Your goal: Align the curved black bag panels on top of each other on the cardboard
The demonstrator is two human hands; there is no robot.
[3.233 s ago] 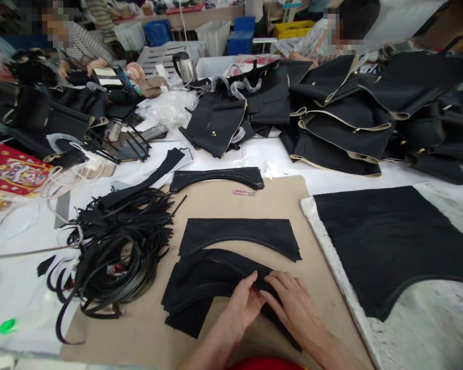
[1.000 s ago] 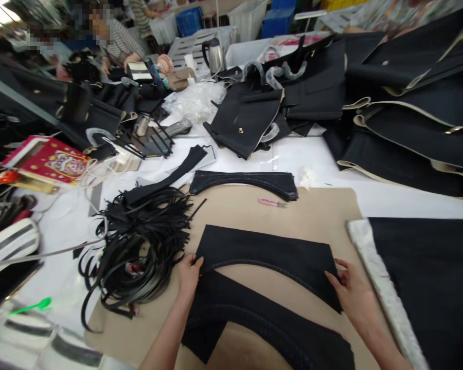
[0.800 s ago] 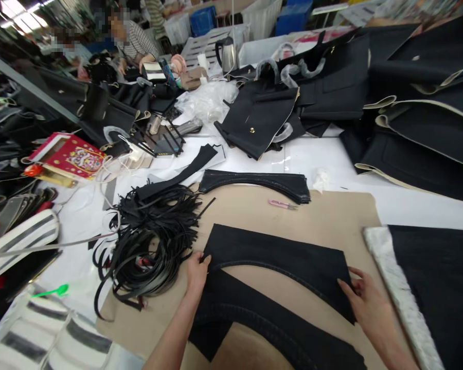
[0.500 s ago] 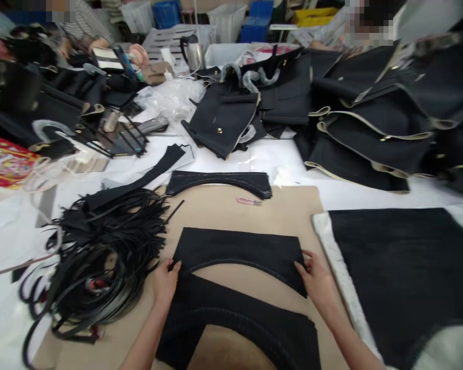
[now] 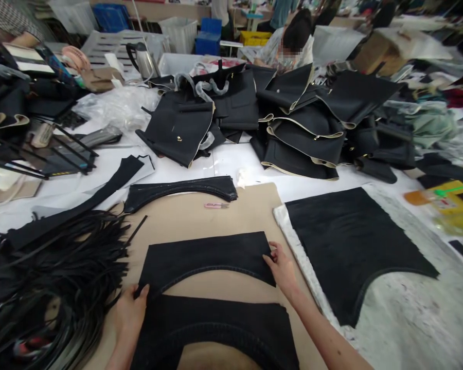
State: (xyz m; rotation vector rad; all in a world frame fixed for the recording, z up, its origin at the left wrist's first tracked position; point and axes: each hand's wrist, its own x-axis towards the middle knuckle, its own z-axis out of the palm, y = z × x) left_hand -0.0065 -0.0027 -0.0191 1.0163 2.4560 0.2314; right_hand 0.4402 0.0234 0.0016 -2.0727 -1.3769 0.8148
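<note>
A black arched fabric piece [image 5: 204, 257] lies flat on a tan cardboard sheet [image 5: 200, 213]. My left hand [image 5: 130, 314] pinches its lower left corner. At the piece's right end, my right hand [image 5: 283, 267] grips the edge with fingers closed on it. A stack of similar black arched pieces [image 5: 224, 324] lies just below, nearest to me, between my forearms.
A heap of black straps [image 5: 50, 272] lies left of the cardboard. A large black fabric panel [image 5: 351, 241] rests on white fleece at right. Another curved stack [image 5: 177, 187] and small pink snips [image 5: 215, 205] sit beyond. Black bags [image 5: 301, 118] pile at the back; other people work far off.
My hands left the near stack and took hold of the two ends of the single arched piece. The camera view has swung to the right; the piece stays flat on the cardboard.
</note>
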